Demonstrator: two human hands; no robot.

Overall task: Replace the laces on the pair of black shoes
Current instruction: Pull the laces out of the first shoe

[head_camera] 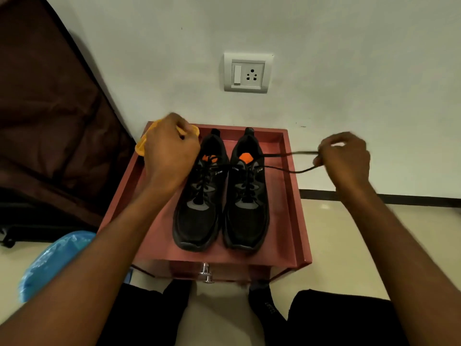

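The right hand (345,158), at the right of the frame and out past the edge of the table, pinches the two loose ends of a black lace (287,162) between curled fingers, drawing them taut sideways from the top eyelets of the right shoe (245,196). The left hand (169,151), in the upper middle, has its fingers curled round a yellow-orange item (142,143) at the back left corner of the table; what that item is cannot be told. Between the hands the two black shoes stand side by side, touching or nearly so, toes toward the bottom of the frame. Both are black mesh with grey panels near the toe lacing, a small white logo on the side panels and an orange patch showing inside the opening. The left shoe (202,196) is laced in black, its laces lying slack over the tongue. The shoes rest on the top of a small reddish table (282,216), whose raised rim rings it like a shallow tray; a drawer with a metal knob (206,272) sits below its front edge. A blue plastic bag (50,263) lies at lower left, and a white wall socket (247,72) is above centre.
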